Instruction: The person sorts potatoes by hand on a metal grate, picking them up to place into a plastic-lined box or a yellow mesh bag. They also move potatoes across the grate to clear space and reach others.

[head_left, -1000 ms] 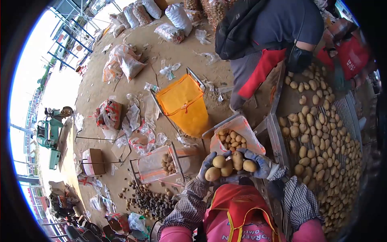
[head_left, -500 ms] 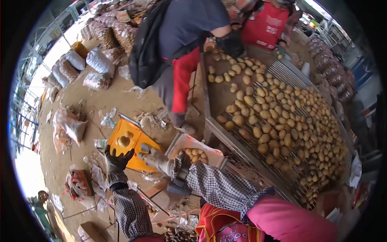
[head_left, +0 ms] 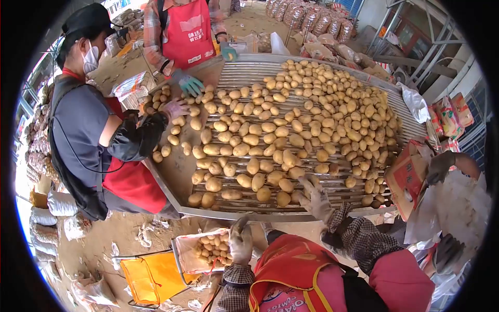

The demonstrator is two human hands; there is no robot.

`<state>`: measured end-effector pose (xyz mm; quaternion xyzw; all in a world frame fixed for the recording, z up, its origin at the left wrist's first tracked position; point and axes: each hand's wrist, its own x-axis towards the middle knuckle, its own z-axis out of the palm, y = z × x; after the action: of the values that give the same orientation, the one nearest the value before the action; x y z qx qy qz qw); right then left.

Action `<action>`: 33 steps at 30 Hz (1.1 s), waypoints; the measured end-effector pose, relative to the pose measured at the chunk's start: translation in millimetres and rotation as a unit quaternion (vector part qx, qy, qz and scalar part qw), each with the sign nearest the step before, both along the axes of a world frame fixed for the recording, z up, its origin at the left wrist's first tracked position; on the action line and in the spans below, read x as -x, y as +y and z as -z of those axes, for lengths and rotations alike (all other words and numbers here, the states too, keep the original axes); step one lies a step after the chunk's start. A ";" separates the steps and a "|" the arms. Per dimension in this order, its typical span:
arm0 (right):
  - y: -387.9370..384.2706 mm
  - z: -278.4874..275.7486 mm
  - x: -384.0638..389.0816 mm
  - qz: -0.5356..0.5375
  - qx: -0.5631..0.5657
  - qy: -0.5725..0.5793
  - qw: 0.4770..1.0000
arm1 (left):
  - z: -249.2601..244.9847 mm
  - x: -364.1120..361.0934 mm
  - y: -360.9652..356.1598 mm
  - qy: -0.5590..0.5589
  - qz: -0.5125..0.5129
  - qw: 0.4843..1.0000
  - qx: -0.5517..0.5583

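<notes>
My right hand (head_left: 315, 200), in a pale, dirty work glove, reaches over the near edge of the slatted metal table (head_left: 296, 216). Its fingers are spread beside the nearest potatoes (head_left: 284, 198). My left hand (head_left: 240, 243), gloved too, is at the table's front rim, fingers stretched toward the metal edge with no object showing in them. Just left of it, below the rim, is an open-topped container (head_left: 189, 265) partly filled with potatoes. A yellow sling on a metal frame (head_left: 150, 278) stands beside that container. Checked sleeves cover both my forearms.
Across the table, a person in a red apron (head_left: 189, 34) handles potatoes with gloved hands. Another person in dark clothes (head_left: 86, 125) leans in from the left. At right, gloved hands of someone else appear near a cardboard box (head_left: 408, 179) and white sheeting (head_left: 449, 213). Filled sacks (head_left: 317, 23) line the back.
My view has swung right, up to the table. Both hands have left the yellow sling: the right is now over the table, the left at its rim. The person in dark clothes now faces the table.
</notes>
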<state>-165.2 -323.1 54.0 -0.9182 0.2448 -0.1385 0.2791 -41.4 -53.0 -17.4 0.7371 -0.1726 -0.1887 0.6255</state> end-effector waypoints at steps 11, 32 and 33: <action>-71.4 25.1 -70.7 -0.088 0.100 0.038 0.990 | -17.8 -24.4 -67.4 -0.155 0.176 0.907 -0.350; 73.9 79.5 -151.3 -0.030 -0.033 0.189 0.981 | 27.7 -88.9 -102.5 -0.438 0.122 0.774 -0.440; 72.6 84.0 -156.2 -0.054 -0.015 0.151 0.987 | 35.9 -96.5 -95.3 -0.444 0.100 0.758 -0.467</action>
<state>-9.0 -250.5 -30.0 -0.9361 0.2360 0.0212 0.2598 55.1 -148.3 -53.3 0.9177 -0.3937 0.0412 0.0344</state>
